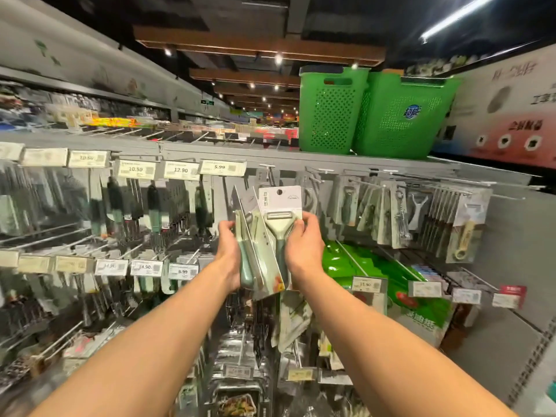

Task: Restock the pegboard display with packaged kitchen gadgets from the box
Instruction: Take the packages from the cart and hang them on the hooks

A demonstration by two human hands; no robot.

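Packs (pixel 255 245) are held up in front of the pegboard (pixel 511 236), just below and right of the 5.99 tag (pixel 221 167), between both hands. Left hand (pixel 228 251) grips the fanned bunch from its left side, fingers curled round the back, thumb on the near edge. Right hand (pixel 304 245) pinches the front pack (pixel 281 203) at its right edge, fingertips hooked over the card's side and thumb low on the blister. The hands are apart, with the packs filling the gap between them.

Long axis of the front pack is upright, with the hang-hole end up toward the tag and the handle end down toward the wrists. Its face is turned to the camera. The rear packs are seen nearly edge-on, tops leaning left toward the tag and bottoms swinging right.

The front pack has a pale card top with a round hole, dark characters printed down its left side and a small logo on its right. A clear blister holds a Y-shaped peeler (pixel 279 230) with a cream head, the blade crosswise at the top, and a dark green handle. There is orange-red print at the card's lower corner. The rear packs have the same pale green look, but their contents are unclear.

Two green baskets (pixel 331 115) sit on the top shelf, up and right of the tag. Green bags (pixel 355 263) hang lower right of it. More carded gadgets hang left and right of the tag.
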